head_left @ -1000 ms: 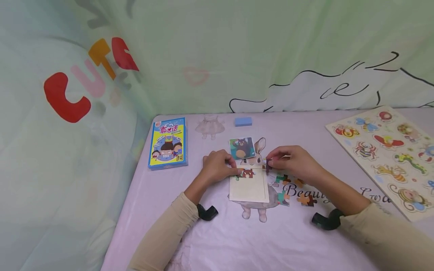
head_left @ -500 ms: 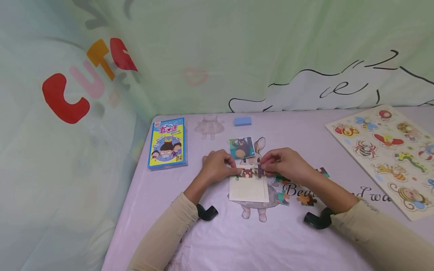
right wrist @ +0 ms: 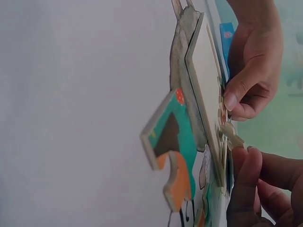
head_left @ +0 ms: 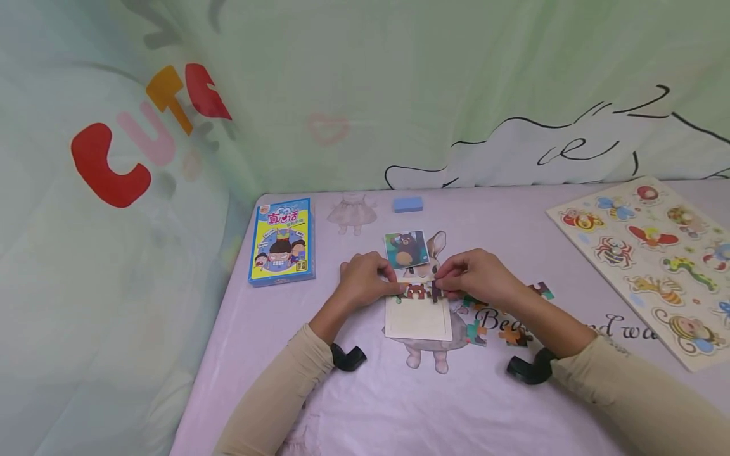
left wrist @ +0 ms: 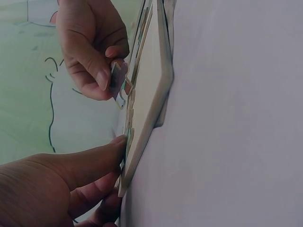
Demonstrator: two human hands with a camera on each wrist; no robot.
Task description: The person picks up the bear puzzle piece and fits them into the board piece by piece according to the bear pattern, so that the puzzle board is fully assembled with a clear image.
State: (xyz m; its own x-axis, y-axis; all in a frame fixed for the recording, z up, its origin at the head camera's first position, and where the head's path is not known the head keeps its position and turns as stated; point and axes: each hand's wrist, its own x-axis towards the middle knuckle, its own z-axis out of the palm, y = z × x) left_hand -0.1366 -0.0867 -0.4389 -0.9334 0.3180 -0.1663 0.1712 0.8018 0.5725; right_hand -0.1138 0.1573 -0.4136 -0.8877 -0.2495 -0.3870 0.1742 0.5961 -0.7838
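A shallow wooden puzzle tray (head_left: 418, 323) lies in front of me, with a bear-face puzzle piece (head_left: 416, 291) along its far side. My left hand (head_left: 363, 280) holds the tray's far left corner, its thumb (left wrist: 109, 153) on top of a piece there and its fingers at the edge. Between thumb and fingers, my right hand (head_left: 479, 275) pinches a dark purple puzzle piece (head_left: 436, 291) over the far right corner. In the left wrist view that piece (left wrist: 118, 80) looks tilted above the tray; whether it touches its neighbour I cannot tell.
Several loose puzzle pieces (head_left: 516, 335) lie right of the tray, some under the right forearm. A bear picture card (head_left: 407, 249) is just beyond it. Farther out are a blue block (head_left: 408, 204), a boxed card game (head_left: 282, 240) and an insect puzzle board (head_left: 650, 266).
My right hand has moved left, bringing its pinched piece from beside the tray to over its far right corner. The left hand has stayed at the tray's corner.
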